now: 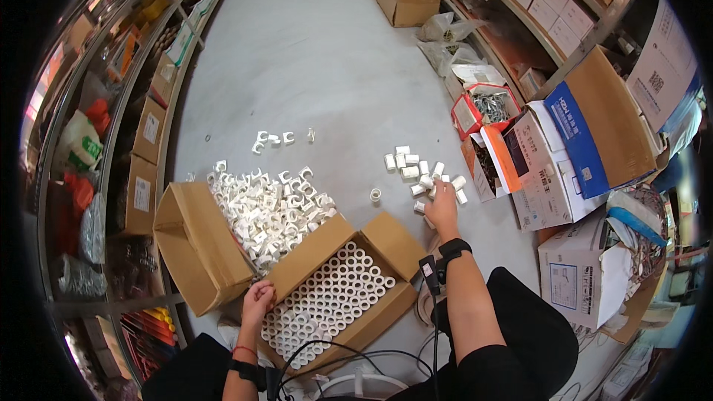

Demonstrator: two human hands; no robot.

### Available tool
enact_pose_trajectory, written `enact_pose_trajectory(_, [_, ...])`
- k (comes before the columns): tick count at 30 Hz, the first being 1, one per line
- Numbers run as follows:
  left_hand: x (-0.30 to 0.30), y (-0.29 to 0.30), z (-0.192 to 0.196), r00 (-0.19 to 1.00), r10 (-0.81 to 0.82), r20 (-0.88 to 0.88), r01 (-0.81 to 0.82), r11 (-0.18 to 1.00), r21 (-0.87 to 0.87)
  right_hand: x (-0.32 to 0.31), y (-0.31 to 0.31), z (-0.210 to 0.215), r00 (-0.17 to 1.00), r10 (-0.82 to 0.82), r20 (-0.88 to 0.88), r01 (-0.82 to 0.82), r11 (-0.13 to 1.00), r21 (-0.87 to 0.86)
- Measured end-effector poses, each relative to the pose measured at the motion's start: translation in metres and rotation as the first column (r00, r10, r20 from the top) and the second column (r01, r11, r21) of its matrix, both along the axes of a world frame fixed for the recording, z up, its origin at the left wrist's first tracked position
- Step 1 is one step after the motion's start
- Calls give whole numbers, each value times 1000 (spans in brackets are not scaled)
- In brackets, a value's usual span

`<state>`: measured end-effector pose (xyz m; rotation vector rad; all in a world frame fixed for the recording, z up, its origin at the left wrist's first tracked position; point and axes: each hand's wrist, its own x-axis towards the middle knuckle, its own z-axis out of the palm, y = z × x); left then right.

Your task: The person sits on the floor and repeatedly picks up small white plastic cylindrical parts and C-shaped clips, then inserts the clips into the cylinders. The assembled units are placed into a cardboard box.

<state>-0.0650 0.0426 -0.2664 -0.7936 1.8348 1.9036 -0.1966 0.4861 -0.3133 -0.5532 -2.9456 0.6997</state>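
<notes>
On the left, a shelf (126,304) runs away from the viewer. Beside it a tilted brown box (212,256) leans near a heap of white clips (271,212), which spreads over the floor; a few stray clips (288,137) lie farther off. The left hand (258,297), fingers curled, is at the left corner of an open carton (392,313); whether it grips the cardboard I cannot tell. Rows of white tubular fittings (334,286) stand packed in the carton, ends up. Just beyond, one single fitting (376,194) stands alone. Right of it, loose fittings (410,172) lie scattered, and the right hand (443,204) reaches down among them, fingers bent; whether it pinches one I cannot tell. Farther right are a red box (466,115) of metal pieces and a blue-sided box (575,137).
</notes>
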Motion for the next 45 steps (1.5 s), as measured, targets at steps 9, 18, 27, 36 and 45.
enact_pose_trajectory(9, [-6,-1,-3,995,-79,52,82,995,-55,-51,2,-16,950,-23,311,-23,989,144])
enact_pose_trajectory(18, [-14,10,6,988,-70,139,87,988,-125,-57,4,-21,975,42,216,-77,985,158])
enact_pose_trajectory(27, [-14,9,1,990,-83,117,98,986,-132,-60,5,-2,898,69,435,-127,986,106])
enact_pose_trajectory(36, [-15,12,5,989,-52,137,67,992,-105,-58,11,-9,920,62,388,-119,985,124])
enact_pose_trajectory(45, [-14,12,6,990,-76,115,91,987,-131,-54,8,-2,872,90,481,-198,964,178])
